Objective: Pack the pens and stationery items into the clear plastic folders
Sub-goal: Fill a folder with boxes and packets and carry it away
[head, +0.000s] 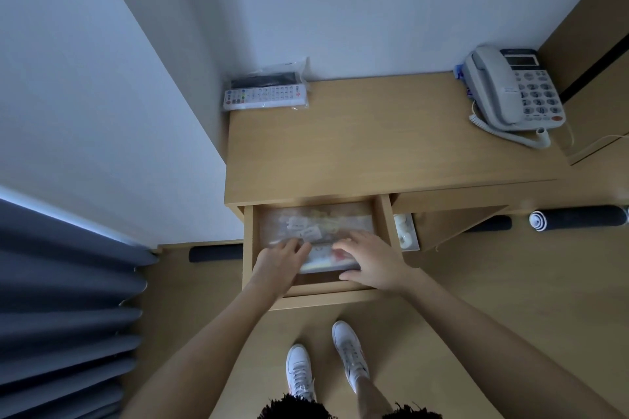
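Note:
The desk drawer point(247, 248) is pulled open below the wooden desktop. Clear plastic folders point(316, 224) lie flat inside it, with small stationery items and white labels showing through them. A second clear folder point(326, 260) with red and yellow contents lies at the drawer's front. My left hand point(280, 260) reaches into the drawer's left side, its fingertips on the folders. My right hand point(366, 257) lies on the front folder with its fingers spread fairly straight. Whether either hand pinches a folder edge is blurred.
Two remote controls in plastic bags point(267, 92) lie at the desktop's back left by the wall. A corded telephone point(514, 92) stands at the back right. A white item point(405, 231) sits on a shelf right of the drawer. A dark curtain point(64, 299) hangs at left.

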The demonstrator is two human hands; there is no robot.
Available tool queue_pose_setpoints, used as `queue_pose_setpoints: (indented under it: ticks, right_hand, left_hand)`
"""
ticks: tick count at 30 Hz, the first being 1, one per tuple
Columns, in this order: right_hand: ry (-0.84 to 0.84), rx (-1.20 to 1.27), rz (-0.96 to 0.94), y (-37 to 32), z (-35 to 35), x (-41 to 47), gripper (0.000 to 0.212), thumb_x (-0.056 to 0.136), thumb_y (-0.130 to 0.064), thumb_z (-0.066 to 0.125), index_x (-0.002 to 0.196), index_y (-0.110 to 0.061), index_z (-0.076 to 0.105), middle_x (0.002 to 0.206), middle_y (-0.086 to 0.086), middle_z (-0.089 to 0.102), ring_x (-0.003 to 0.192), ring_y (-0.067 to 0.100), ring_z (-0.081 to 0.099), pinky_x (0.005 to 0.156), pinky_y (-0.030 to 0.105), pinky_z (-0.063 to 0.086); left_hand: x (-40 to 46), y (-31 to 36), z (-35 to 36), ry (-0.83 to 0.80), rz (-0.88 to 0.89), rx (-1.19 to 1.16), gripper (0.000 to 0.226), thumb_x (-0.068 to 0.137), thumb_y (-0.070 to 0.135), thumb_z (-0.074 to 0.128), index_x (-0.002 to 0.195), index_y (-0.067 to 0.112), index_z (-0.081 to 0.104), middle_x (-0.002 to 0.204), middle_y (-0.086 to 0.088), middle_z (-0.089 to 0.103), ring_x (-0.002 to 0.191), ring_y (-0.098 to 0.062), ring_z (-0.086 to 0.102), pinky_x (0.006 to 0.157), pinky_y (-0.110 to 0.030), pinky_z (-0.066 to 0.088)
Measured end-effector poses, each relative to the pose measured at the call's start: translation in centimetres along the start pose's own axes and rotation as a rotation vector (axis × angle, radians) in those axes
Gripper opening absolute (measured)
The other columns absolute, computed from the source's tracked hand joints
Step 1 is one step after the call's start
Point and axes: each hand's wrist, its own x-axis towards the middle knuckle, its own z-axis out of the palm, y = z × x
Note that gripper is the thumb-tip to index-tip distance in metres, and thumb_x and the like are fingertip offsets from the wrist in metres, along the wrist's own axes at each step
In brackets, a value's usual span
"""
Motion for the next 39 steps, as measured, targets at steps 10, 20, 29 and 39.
queue_pose_setpoints:
  ticks: [10, 20, 29, 39]
  right_hand:
    - [0.075, 0.195, 0.076, 0.2, 0.0, -1.2, 0.03, 0.087, -0.025, 0.066, 0.117, -0.025, 0.067, 0.126, -0.003, 0.06, 0.121, 0.016, 0.048, 0.102, 0.038, 0.038]
    - [0.045, 0.095, 0.09, -0.4, -0.2, -1.1, 0.026, 0.086, -0.028, 0.065, 0.113, -0.027, 0.064, 0.119, -0.004, 0.058, 0.114, 0.017, 0.05, 0.093, 0.035, 0.04]
    - [0.015, 0.044, 0.123, -0.7, 0.3, -1.3, 0.03, 0.086, -0.029, 0.065, 0.115, -0.031, 0.06, 0.127, -0.006, 0.052, 0.124, 0.015, 0.041, 0.094, 0.03, 0.03]
    - [-0.139, 0.181, 0.108, 0.3, -0.7, 0.1, 0.033, 0.079, -0.031, 0.074, 0.111, -0.029, 0.064, 0.1, 0.004, 0.051, 0.096, 0.016, 0.047, 0.083, 0.028, 0.038]
  left_hand:
    - [-0.3, 0.0, 0.5, 0.074, 0.032, -0.044, 0.063, 0.049, 0.028, 0.09, 0.105, 0.018, 0.063, 0.092, -0.001, 0.066, 0.073, -0.015, 0.066, 0.038, -0.022, 0.033]
    - [-0.4, -1.2, 1.4, 0.08, 0.031, -0.294, 0.056, 0.084, 0.049, 0.063, 0.131, 0.022, 0.048, 0.137, 0.003, 0.05, 0.121, -0.019, 0.052, 0.078, -0.032, 0.052]
    - [-2.3, -3.0, 2.0, -0.045, 0.068, -0.635, 0.047, 0.098, 0.037, 0.044, 0.142, 0.023, 0.041, 0.149, 0.005, 0.036, 0.135, -0.012, 0.035, 0.108, -0.024, 0.028]
    - [-1.1, -2.9, 1.9, -0.04, 0.024, -0.614, 0.041, 0.093, 0.029, 0.058, 0.133, 0.025, 0.051, 0.139, 0.008, 0.046, 0.126, -0.013, 0.046, 0.101, -0.032, 0.042]
